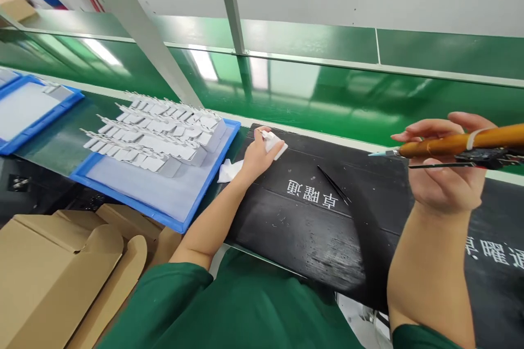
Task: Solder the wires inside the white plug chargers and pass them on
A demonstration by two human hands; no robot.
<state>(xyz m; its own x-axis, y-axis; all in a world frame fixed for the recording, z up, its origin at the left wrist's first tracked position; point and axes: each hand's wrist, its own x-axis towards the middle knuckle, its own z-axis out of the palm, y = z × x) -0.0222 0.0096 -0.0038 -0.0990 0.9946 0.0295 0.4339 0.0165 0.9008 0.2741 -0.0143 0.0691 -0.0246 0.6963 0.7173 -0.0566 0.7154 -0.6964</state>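
My left hand point(256, 155) reaches out over the black mat point(311, 229) and is closed on a small white part point(273, 143), right beside the blue tray point(204, 188). A white cloth or paper scrap point(228, 170) lies under that wrist. My right hand point(444, 166) is raised at the right, its fingers wrapped around an orange-handled tool point(458, 143) with a pale pointed tip aimed left. A thin dark strip also sits in that hand below the tool. Black tweezers point(333, 185) lie on the mat between my hands.
The blue tray holds several rows of white parts point(153, 133) on a grey sheet. A second blue tray point(28, 112) sits far left. Open cardboard boxes point(61, 272) stand at the lower left. A green conveyor point(327, 92) runs behind the mat.
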